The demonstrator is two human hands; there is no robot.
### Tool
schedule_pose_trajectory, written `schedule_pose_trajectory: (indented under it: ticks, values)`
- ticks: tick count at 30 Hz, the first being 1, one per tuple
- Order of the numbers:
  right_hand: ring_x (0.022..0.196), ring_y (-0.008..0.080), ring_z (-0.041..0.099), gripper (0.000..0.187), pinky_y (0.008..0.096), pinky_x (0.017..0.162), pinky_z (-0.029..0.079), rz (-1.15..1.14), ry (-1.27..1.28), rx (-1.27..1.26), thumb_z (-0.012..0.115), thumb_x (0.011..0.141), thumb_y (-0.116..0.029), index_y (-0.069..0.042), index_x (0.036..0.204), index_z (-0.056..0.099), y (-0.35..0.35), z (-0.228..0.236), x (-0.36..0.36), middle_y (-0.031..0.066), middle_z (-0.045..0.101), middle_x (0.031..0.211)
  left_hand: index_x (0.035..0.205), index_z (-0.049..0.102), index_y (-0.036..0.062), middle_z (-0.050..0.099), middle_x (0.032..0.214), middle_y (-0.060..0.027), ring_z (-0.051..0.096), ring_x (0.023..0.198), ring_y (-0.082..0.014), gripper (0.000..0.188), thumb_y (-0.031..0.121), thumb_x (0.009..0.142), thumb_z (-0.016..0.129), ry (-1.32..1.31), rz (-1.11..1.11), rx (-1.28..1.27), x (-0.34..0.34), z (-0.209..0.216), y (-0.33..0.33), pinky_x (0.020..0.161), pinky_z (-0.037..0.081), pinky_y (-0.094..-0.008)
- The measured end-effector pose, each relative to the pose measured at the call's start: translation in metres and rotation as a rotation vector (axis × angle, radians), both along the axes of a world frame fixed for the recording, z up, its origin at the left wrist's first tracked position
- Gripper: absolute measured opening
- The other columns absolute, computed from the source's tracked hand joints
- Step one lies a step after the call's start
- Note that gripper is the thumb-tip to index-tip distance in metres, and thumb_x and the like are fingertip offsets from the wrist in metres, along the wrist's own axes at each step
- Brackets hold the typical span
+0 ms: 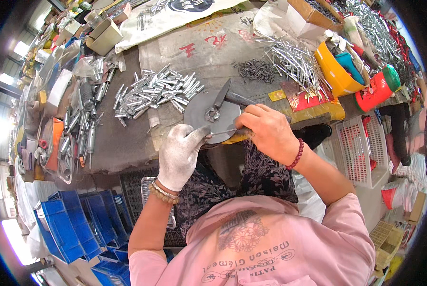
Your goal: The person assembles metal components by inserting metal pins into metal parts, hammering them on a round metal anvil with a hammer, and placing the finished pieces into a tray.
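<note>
My left hand [179, 155], in a whitish glove, is closed, with thumb and fingers pinched on one end of a thin metal rod [224, 131]. The bare right hand [270, 131] pinches the other end of it. Both hands are at the near rim of a round grey metal plate [196, 117] by the table edge. On the plate lies a hammer [222, 93] with a dark head, its handle running toward my right hand. Beside the hammer head is a small shiny metal piece [212, 114], too small to make out.
Left of the plate is a pile of short silver tubes [158, 90]. Beyond it lie small dark pins [255, 70] and long thin rods [294, 62]. A yellow container [335, 71] and a red canister [376, 90] stand right. Blue bins [68, 224] are below left.
</note>
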State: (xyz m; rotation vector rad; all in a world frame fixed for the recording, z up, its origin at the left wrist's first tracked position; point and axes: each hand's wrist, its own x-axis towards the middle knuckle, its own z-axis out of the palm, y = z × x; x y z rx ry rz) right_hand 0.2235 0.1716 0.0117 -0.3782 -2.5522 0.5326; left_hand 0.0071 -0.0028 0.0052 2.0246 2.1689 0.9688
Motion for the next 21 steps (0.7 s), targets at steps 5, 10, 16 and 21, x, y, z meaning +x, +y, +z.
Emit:
schedule_pose_trajectory:
  ticks: [5,10,16,21]
  values:
    - [0.099,0.0353,0.069,0.014,0.0471,0.085,0.059,0.001,0.055,-0.003,0.069,0.086,0.0,-0.008,0.098,0.07,0.0022,0.0004,-0.0002,0.0095,0.067,0.098,0.118,0.081,0.0139,0.065,0.09,-0.0089,0.067,0.09,-0.0333,0.029,0.009,0.089,0.08,0.044,-0.007,0.064,-0.0018,-0.0031,0.0014,0.079,0.056,-0.0463]
    - [0.099,0.0342,0.07,0.014,0.0466,0.084,0.058,-0.001,0.059,-0.007,0.069,0.087,0.0,-0.008,0.098,0.071,0.0026,0.0012,0.0003,0.0092,0.067,0.098,0.118,0.081,0.0144,0.066,0.091,-0.0086,0.068,0.09,-0.0333,0.031,0.007,0.088,0.079,0.052,-0.017,0.043,-0.0028,-0.0046,0.0029,0.079,0.056,-0.0463]
    - [0.097,0.0323,0.069,0.016,0.045,0.083,0.058,0.004,0.064,0.036,0.07,0.084,0.0,-0.009,0.097,0.071,0.0018,0.0,-0.0006,0.0083,0.065,0.097,0.116,0.08,0.007,0.069,0.095,-0.012,0.066,0.097,-0.0355,0.024,0.007,0.092,0.08,0.001,0.0,-0.021,0.0004,0.0004,0.0004,0.087,0.053,-0.046]
    - [0.097,0.0312,0.068,0.016,0.0436,0.083,0.058,0.012,0.053,0.072,0.071,0.083,-0.001,-0.009,0.097,0.07,0.002,0.0018,-0.0011,0.0076,0.065,0.097,0.115,0.081,0.0065,0.069,0.095,-0.0123,0.066,0.097,-0.0354,0.023,0.007,0.091,0.08,-0.016,0.007,-0.018,0.0014,0.0024,0.0002,0.087,0.053,-0.0456]
